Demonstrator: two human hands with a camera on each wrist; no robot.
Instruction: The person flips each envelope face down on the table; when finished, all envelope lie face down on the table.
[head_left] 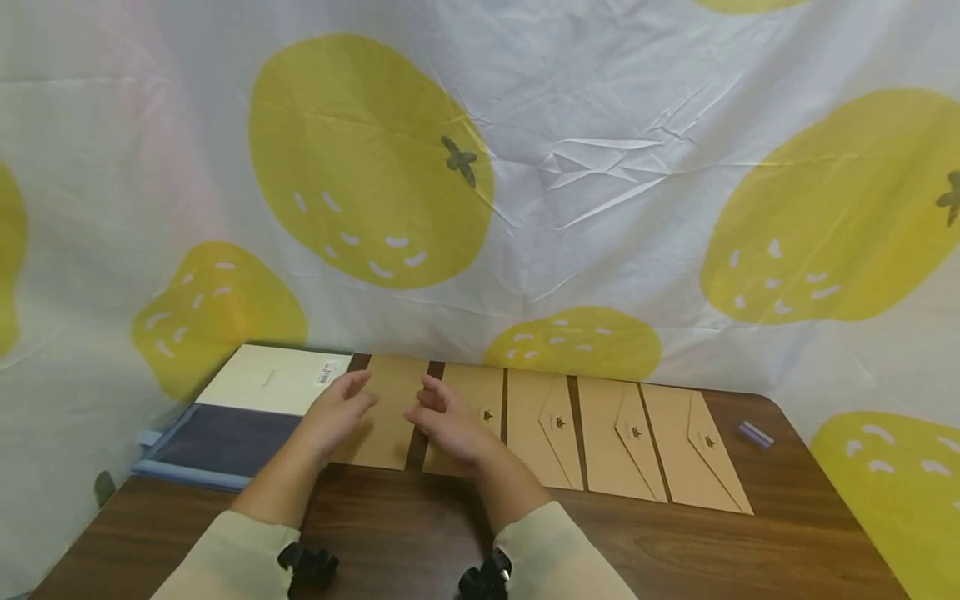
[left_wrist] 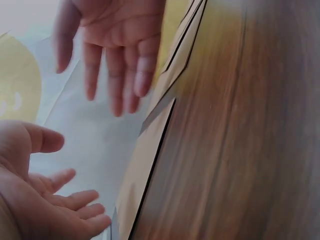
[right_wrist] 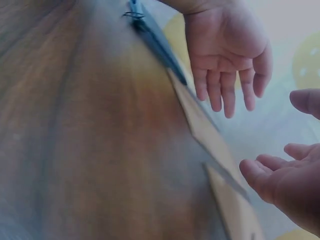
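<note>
Above the leftmost brown paper envelope (head_left: 390,392) hovers my left hand (head_left: 339,421), fingers loosely extended and holding nothing. My right hand (head_left: 456,427) is over the neighbouring envelope (head_left: 480,387), palm turned toward the left one, also without anything in it. Both wrist views show the palms facing each other with a gap between them: the left hand (left_wrist: 50,195) low in the left wrist view, the right hand (right_wrist: 292,182) at the right edge of its own. Several envelopes lie side by side in a row; crown prints show on most, and pointed flaps on the right-hand ones (head_left: 686,442).
Left of the row lies a blue-edged dark pouch (head_left: 217,442) with a pale, barcoded flat item (head_left: 270,379) at its upper part. A small purple object (head_left: 755,434) sits near the wooden table's (head_left: 675,550) right edge. A lemon-patterned curtain (head_left: 600,208) hangs behind.
</note>
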